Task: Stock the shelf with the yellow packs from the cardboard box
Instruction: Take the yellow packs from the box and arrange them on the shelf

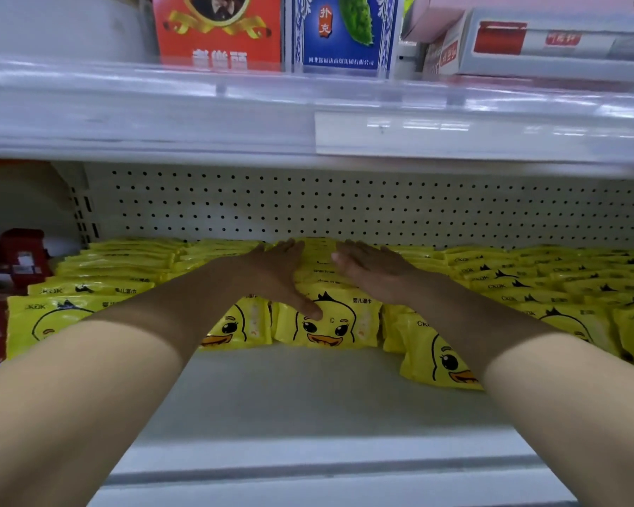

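Left hand (273,272) and right hand (372,274) lie flat, fingers straight, flanking the middle row of yellow packs (326,325) on the shelf (308,400), apparently squaring it back toward the pegboard (344,206).

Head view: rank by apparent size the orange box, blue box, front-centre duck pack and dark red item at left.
1. Orange box and blue box: similar, both cropped at top, unranked.
2. Front-centre duck pack.
3. Dark red item, smallest.
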`<state>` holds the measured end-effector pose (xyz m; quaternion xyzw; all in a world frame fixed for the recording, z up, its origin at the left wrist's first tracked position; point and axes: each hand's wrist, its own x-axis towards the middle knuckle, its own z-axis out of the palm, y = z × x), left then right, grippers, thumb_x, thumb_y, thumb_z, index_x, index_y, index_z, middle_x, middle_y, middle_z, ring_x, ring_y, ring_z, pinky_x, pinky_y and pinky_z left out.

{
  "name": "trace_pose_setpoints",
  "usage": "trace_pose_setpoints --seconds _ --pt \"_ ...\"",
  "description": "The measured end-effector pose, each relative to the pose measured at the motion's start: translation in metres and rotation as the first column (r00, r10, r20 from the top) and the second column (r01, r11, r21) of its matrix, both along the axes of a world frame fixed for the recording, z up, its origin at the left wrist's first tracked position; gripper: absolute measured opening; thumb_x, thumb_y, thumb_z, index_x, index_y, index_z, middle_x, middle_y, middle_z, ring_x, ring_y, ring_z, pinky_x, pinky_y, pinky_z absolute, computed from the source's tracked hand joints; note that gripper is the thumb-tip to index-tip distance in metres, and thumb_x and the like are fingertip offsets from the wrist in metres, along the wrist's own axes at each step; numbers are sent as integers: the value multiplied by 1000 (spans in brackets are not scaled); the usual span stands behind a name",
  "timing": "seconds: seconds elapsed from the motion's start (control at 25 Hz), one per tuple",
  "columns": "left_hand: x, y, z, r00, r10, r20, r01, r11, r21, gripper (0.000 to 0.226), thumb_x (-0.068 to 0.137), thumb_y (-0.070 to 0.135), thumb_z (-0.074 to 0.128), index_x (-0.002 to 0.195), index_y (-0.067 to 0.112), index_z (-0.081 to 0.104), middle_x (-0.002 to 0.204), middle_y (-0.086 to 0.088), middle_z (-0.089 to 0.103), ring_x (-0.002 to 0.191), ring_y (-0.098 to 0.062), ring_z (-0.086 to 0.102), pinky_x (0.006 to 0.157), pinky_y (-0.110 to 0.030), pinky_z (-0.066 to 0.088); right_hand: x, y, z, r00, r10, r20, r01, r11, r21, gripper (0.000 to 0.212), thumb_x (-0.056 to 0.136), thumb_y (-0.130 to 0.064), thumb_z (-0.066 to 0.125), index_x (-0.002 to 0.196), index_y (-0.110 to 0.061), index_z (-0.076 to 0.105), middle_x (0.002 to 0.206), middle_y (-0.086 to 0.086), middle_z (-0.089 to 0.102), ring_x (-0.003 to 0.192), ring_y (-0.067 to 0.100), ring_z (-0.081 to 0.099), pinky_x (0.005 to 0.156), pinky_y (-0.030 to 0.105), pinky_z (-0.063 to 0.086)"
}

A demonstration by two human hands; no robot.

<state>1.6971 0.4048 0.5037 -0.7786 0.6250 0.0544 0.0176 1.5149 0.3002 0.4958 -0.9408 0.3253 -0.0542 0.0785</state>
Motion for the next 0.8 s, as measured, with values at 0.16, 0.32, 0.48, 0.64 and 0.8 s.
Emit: trace_pose_setpoints --seconds 0.16,0.32,0.48,0.64,0.8 --pt "10 43 14 995 92 46 -90 994 -58 140 55 82 65 155 21 -12 163 -2 -12 150 -18 -6 122 -44 -4 -24 11 11 999 -1 50 1 1000 -3 65 99 -62 8 157 -33 12 166 -2 6 152 14 3 122 39 1" --pt "14 97 16 969 236 77 -228 969 -93 138 55 84 64 156 20 -7 164 -4 -6 151 -21 -1 122 -45 -1 -48 18 15 1000 10 16 -9 999 -35 66 100 -63 11 157 -32 16 166 -2 5 152 14 4 123 36 4" --pt "-1 143 12 931 323 172 -326 945 -10 133 62 83 62 156 16 -3 164 -5 -2 151 -22 3 122 -46 6 -79 35 18 998 26 59 -23 999 -47 64 100 -63 15 156 -32 23 166 -2 9 152 15 7 122 37 5" --pt "-12 171 10 919 356 168 -367 930 38 128 62 84 62 156 17 5 163 -5 7 150 -24 11 121 -46 12 -108 49 24 998 -25 53 27 999 -30 67 97 -67 14 155 -34 23 166 -5 7 152 16 7 123 42 7" --pt "-30 187 -1 949 302 95 -311 945 106 124 63 86 56 156 18 10 161 -7 20 146 -27 22 118 -44 23 -138 77 20 993 -114 23 115 993 -21 69 96 -69 12 155 -36 23 165 -7 8 152 17 8 123 41 9"
